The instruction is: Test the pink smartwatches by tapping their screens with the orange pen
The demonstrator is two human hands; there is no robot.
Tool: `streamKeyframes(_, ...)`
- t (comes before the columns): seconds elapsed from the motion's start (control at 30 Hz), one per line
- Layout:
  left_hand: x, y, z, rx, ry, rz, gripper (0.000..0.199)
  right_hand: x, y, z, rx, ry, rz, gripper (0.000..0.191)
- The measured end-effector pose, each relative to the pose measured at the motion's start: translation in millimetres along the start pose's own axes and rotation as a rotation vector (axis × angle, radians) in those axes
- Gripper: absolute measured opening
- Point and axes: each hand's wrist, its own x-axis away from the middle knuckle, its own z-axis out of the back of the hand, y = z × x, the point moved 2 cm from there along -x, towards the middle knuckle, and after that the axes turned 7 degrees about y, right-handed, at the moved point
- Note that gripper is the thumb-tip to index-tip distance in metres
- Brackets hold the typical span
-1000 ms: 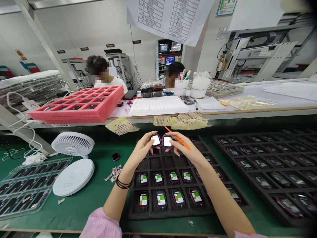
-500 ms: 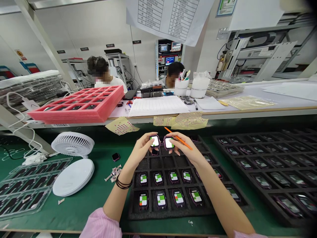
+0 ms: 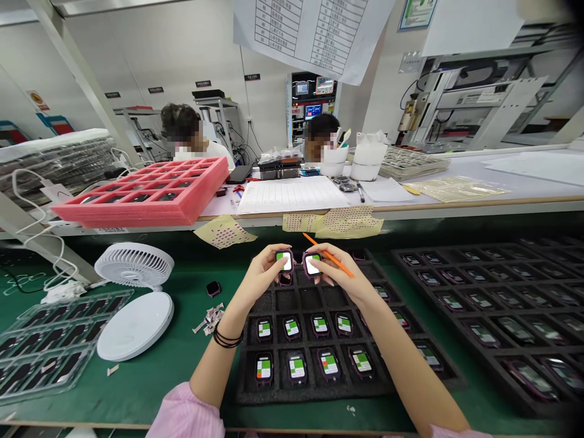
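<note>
My left hand [image 3: 263, 267] is closed round a smartwatch [image 3: 281, 258], its thumb on the lit green-and-white screen. Beside it, my right hand [image 3: 335, 267] grips a second smartwatch [image 3: 311, 265] with a similar lit screen, the thumb or a finger touching the glass. An orange stick [image 3: 332, 258], perhaps a pen, also lies in my right hand, slanting across the fingers. Below both hands is a black foam tray [image 3: 314, 398]. Several watches with lit screens sit in its front compartments, and some compartments behind them hold nothing. My forearms cover part of the tray.
A second foam tray [image 3: 472, 359] of watches lies at right. On the left stand a white fan [image 3: 134, 325] and a clear plastic tray [image 3: 68, 371]. One dark watch [image 3: 213, 288] rests near small paper scraps [image 3: 212, 317]. A red foam tray [image 3: 182, 210] sits on the shelf; two people are beyond.
Both hands stay nearly in place with the watches. The left watch's screen shows more green on its left side, and the thumbs have shifted slightly over the screens.
</note>
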Motion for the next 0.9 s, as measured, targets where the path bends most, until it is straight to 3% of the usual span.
streamKeyframes(0.27,-0.1,-1.3,0.0,0.001,-0.022,-0.025,0.05,2.1,-0.9,-1.0,-0.004,-0.088,0.013,0.039)
streamKeyframes(0.6,0.5,2.4,-1.6,0.011,0.047,0.014,0.039,-0.1,-3.2,0.4,-0.008,0.09,-0.012,0.028)
streamKeyframes(0.9,3.3,7.0,-0.8,0.004,0.085,0.059,0.035,1.5,-3.7,-1.7,-0.028,0.143,-0.057,0.028)
